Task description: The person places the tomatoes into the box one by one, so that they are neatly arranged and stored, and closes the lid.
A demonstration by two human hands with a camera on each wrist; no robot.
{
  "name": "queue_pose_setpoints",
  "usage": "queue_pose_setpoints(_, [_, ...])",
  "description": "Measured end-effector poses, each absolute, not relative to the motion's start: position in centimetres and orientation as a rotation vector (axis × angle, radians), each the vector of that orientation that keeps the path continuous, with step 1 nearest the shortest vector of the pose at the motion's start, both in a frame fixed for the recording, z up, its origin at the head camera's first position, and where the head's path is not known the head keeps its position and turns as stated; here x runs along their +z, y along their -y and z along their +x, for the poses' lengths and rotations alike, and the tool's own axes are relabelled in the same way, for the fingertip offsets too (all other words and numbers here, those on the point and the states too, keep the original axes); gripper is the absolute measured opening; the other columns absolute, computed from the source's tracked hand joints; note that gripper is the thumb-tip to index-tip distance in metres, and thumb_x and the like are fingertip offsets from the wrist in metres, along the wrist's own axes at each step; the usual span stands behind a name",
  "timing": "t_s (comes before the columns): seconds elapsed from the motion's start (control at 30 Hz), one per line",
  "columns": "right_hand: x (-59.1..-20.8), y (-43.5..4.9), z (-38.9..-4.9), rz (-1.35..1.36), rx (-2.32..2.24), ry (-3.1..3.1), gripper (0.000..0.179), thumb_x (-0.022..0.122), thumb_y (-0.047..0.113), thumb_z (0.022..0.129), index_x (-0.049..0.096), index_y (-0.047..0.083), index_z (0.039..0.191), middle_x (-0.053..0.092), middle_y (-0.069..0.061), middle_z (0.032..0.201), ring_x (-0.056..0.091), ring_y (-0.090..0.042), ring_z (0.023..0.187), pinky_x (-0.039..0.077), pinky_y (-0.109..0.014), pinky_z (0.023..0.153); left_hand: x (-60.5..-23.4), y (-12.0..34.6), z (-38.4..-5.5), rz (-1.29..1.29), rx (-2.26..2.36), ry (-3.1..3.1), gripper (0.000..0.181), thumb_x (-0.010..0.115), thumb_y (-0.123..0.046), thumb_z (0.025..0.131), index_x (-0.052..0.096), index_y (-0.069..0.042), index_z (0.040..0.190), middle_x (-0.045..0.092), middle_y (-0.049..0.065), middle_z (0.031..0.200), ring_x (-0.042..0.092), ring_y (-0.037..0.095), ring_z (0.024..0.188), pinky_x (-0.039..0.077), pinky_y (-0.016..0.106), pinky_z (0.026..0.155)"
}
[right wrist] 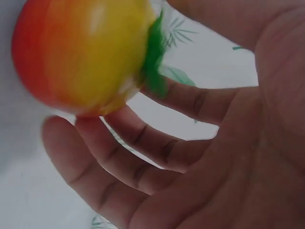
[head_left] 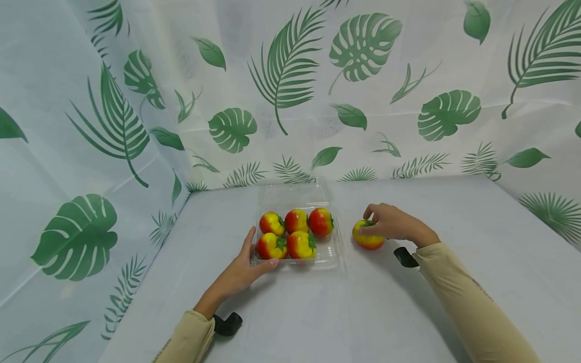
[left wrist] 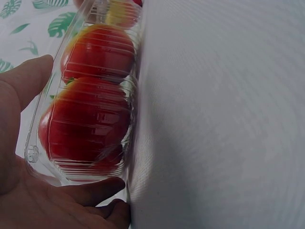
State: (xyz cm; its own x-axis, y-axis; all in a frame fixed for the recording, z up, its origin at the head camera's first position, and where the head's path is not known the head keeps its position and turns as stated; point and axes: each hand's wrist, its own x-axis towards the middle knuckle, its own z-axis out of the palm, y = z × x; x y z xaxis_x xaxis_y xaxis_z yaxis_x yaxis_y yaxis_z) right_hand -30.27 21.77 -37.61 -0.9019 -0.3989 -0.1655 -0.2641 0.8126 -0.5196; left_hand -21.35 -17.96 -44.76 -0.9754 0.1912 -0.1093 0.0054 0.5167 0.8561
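Note:
A clear plastic clamshell box (head_left: 327,262) lies on the table with its lid folded back. Inside it sit several red-and-yellow fruits (head_left: 301,245) with green leafy tops. My left hand (head_left: 240,272) holds the box at its near left corner, thumb along the front rim and fingers along the left side. Through the ribbed wall, a fruit (left wrist: 88,121) shows in the left wrist view. To the right of the box, my right hand (head_left: 392,222) grips a single red-and-yellow fruit (head_left: 368,242) from above. Its fingers (right wrist: 126,162) reach round this fruit beside the green top (right wrist: 155,59).
The open transparent lid (head_left: 295,194) lies behind the fruits, near the back edge of the white table (head_left: 299,317). A white curtain with green leaf prints (head_left: 290,136) stands along the back and sides. Both wrists wear dark camera mounts (head_left: 228,324).

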Motion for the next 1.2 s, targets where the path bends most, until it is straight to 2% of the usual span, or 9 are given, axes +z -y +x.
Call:
queue_pose_setpoints(0.2, [-38.2, -21.5, -30.3, -0.503, -0.698, -2.705, 0.061, 0.084, 0.036, 0.091, 0.058, -0.005, 0.128, 0.061, -0.022, 0.114, 0.062, -0.030, 0.092, 0.060, -0.042, 0.077, -44.8, 18.0, -21.4, 0.157, 1.454, -2.559, 0.117, 0.077, -0.061, 0.093, 0.001, -0.023, 0.174, 0.019, 0.025, 0.174, 0.022, 0.047, 0.159, 0.022, 0.072, 0.121])
queue_pose_setpoints(0.33, [-38.3, -21.6, -30.3, -0.495, -0.717, -2.687, 0.064, 0.085, 0.034, 0.090, 0.056, -0.006, 0.130, 0.061, -0.022, 0.116, 0.062, -0.031, 0.094, 0.060, -0.043, 0.080, -44.8, 17.9, -21.5, 0.158, 1.462, -2.555, 0.118, 0.077, -0.061, 0.093, 0.001, -0.023, 0.174, 0.018, 0.025, 0.175, 0.021, 0.047, 0.159, 0.021, 0.071, 0.122])
queue_pose_setpoints(0.53, [-38.2, -21.9, -30.3, -0.511, -0.716, -2.674, 0.068, 0.083, 0.035, 0.092, 0.054, -0.001, 0.142, 0.059, -0.026, 0.128, 0.058, -0.040, 0.113, 0.054, -0.057, 0.098, -44.9, 18.0, -21.5, 0.144, 1.450, -2.559, 0.118, 0.077, -0.061, 0.093, 0.001, -0.023, 0.174, 0.018, 0.026, 0.174, 0.021, 0.046, 0.159, 0.022, 0.071, 0.122])
queue_pose_setpoints(0.63, [-38.0, -22.3, -30.2, -0.568, -0.737, -2.683, 0.067, 0.080, 0.033, 0.095, 0.053, 0.001, 0.147, 0.059, -0.025, 0.129, 0.056, -0.042, 0.118, 0.052, -0.062, 0.101, -44.9, 18.0, -21.5, 0.144, 1.448, -2.559, 0.118, 0.077, -0.062, 0.092, 0.001, -0.023, 0.174, 0.019, 0.026, 0.174, 0.022, 0.046, 0.159, 0.022, 0.071, 0.122])
queue_pose_setpoints(0.87, [-37.7, -22.5, -30.0, -0.694, -0.852, -2.702, 0.058, 0.074, 0.031, 0.100, 0.057, 0.011, 0.152, 0.059, -0.014, 0.120, 0.055, -0.033, 0.113, 0.054, -0.047, 0.090, -44.8, 17.9, -21.4, 0.139, 1.438, -2.565, 0.117, 0.076, -0.063, 0.092, 0.001, -0.024, 0.174, 0.019, 0.025, 0.174, 0.022, 0.046, 0.159, 0.022, 0.072, 0.121])
queue_pose_setpoints(1.07, [-37.2, -22.1, -29.7, -0.779, -0.963, -2.724, 0.053, 0.072, 0.028, 0.102, 0.060, 0.016, 0.152, 0.058, -0.013, 0.126, 0.052, -0.033, 0.117, 0.055, -0.043, 0.088, -44.7, 17.9, -21.4, 0.144, 1.438, -2.570, 0.117, 0.076, -0.062, 0.093, 0.002, -0.023, 0.174, 0.019, 0.025, 0.174, 0.022, 0.046, 0.159, 0.022, 0.072, 0.121])
queue_pose_setpoints(1.2, [-36.5, -21.5, -29.2, -0.787, -1.044, -2.730, 0.054, 0.075, 0.027, 0.101, 0.060, 0.015, 0.151, 0.056, -0.015, 0.128, 0.053, -0.034, 0.119, 0.058, -0.044, 0.091, -44.8, 17.9, -21.4, 0.149, 1.439, -2.572, 0.117, 0.076, -0.062, 0.093, 0.002, -0.023, 0.174, 0.020, 0.025, 0.174, 0.022, 0.046, 0.159, 0.022, 0.072, 0.121])
